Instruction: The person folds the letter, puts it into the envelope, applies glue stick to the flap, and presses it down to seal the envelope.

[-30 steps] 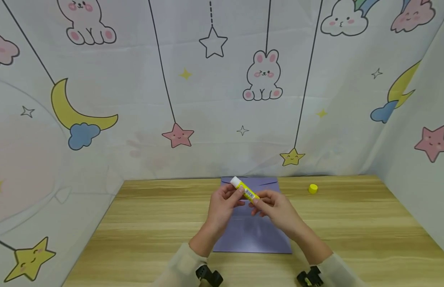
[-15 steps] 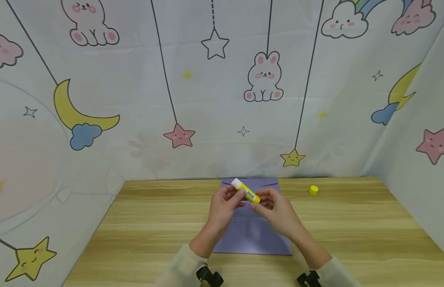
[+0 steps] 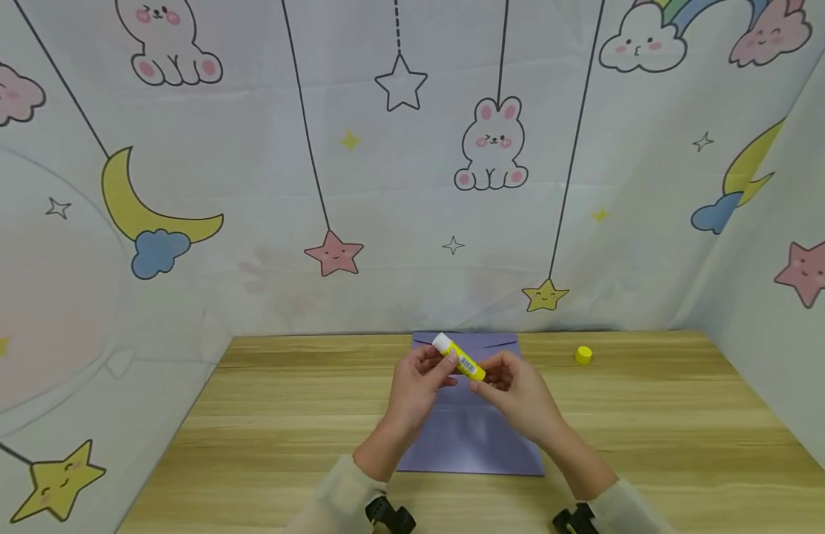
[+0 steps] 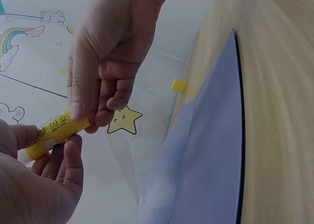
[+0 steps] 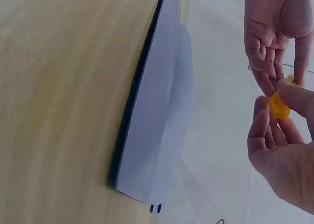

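Observation:
A yellow glue stick (image 3: 465,363) with a white tip is held slantwise in the air by both hands. My left hand (image 3: 415,386) pinches its barrel near the white end, which points up and left. At the lower yellow end, my right hand (image 3: 522,393) pinches the base between thumb and fingers; the right wrist view shows this round base (image 5: 278,108) from below. Beneath the hands lies a purple envelope (image 3: 465,441), its flap end toward the back wall. The glue stick's yellow cap (image 3: 583,355) stands apart on the table, right of the envelope.
The wood-grain table (image 3: 292,415) meets a white printed cloth (image 3: 399,200) at its back edge, and cloth also hangs at both sides. A dark wrist camera (image 3: 390,515) is strapped on the left wrist, another (image 3: 575,519) on the right.
The right hand's thumb and fingers have shifted their grip around the glue stick's base. The left hand keeps its hold with hardly any movement. Envelope and cap stay in place.

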Available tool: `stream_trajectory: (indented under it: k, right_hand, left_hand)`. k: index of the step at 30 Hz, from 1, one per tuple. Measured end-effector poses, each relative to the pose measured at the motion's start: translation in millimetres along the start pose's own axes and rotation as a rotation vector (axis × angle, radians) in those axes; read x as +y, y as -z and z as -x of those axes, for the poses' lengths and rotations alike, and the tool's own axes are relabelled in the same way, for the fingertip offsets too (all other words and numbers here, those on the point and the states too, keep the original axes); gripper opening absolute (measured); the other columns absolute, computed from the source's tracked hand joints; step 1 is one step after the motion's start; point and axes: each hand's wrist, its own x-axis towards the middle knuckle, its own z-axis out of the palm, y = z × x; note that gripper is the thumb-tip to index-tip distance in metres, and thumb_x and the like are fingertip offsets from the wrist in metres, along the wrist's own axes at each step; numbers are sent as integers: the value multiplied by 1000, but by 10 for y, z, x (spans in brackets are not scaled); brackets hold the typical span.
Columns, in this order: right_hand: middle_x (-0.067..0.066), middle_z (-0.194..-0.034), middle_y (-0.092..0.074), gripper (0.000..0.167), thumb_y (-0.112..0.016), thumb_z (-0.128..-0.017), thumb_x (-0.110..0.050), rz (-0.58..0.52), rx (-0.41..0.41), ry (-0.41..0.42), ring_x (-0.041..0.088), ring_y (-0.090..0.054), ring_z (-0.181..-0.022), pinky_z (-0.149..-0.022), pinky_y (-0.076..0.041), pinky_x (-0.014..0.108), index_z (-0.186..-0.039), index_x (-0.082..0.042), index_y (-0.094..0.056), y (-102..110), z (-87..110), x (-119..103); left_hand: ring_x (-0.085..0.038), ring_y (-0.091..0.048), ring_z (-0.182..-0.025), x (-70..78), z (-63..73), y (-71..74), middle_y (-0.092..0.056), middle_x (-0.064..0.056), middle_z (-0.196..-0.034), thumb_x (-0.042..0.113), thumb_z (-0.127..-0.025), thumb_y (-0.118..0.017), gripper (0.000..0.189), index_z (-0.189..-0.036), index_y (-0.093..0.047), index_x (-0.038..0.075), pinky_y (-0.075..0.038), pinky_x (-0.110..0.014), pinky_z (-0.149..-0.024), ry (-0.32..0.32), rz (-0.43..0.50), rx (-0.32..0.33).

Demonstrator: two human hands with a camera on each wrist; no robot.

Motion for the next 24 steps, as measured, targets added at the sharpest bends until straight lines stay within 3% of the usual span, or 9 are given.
stream_trajectory:
  k: [2, 5, 11, 16, 20, 24]
  right_hand:
    - [7, -98, -75, 27, -86, -90, -6, 37, 28, 25, 22, -68, -87, -70, -58, 27, -107, -2, -65, -14, 7, -15]
    - [8, -101, -74, 31, -87, -90, -9, 42, 24, 10, 22, -68, -91, -73, -58, 27, -110, -3, -64, -13, 9, -32]
    - [19, -121, -71, 42, -72, -104, -24, -78, -114, -85, 25, -72, -103, -88, -61, 37, -136, 1, -61, 62, -12, -3]
    - [25, -123, -70, 37, -66, -108, -23, -128, -184, -95, 28, -72, -104, -89, -59, 36, -134, 3, -64, 108, -29, 26]
    - [23, -117, -71, 31, -73, -103, -15, -125, -147, -93, 29, -73, -102, -91, -61, 42, -127, 3, -66, 103, -21, 11]
    - [15, -108, -73, 30, -83, -94, -10, -94, -56, -79, 26, -71, -96, -84, -62, 36, -116, 2, -67, 63, -13, -6]
  left_hand:
    - [-20, -73, -96, -3, 3, -2, -73, -14, -108, 13, -102, -74, 31, -122, -65, -10, -60, -29, -81, -1, 1, -1]
    - [-19, -73, -95, -6, 3, -2, -73, -13, -107, 12, -102, -74, 30, -121, -65, -10, -60, -29, -80, -6, 2, 0]
    - [-19, -73, -95, 6, 3, -5, -74, -14, -107, 12, -102, -74, 30, -121, -64, -9, -60, -29, -81, -6, -4, 7]
    - [-18, -71, -93, 5, 4, -8, -73, -13, -106, 11, -101, -74, 30, -120, -65, -10, -60, -29, -80, -8, -7, 8]
    - [-17, -70, -91, -6, 2, -13, -73, -13, -105, 10, -100, -75, 29, -119, -65, -11, -61, -29, -80, -12, -9, 4]
    - [-17, -70, -90, -13, 4, -18, -73, -12, -104, 10, -100, -75, 29, -118, -66, -10, -61, -29, -79, -16, -9, 4]
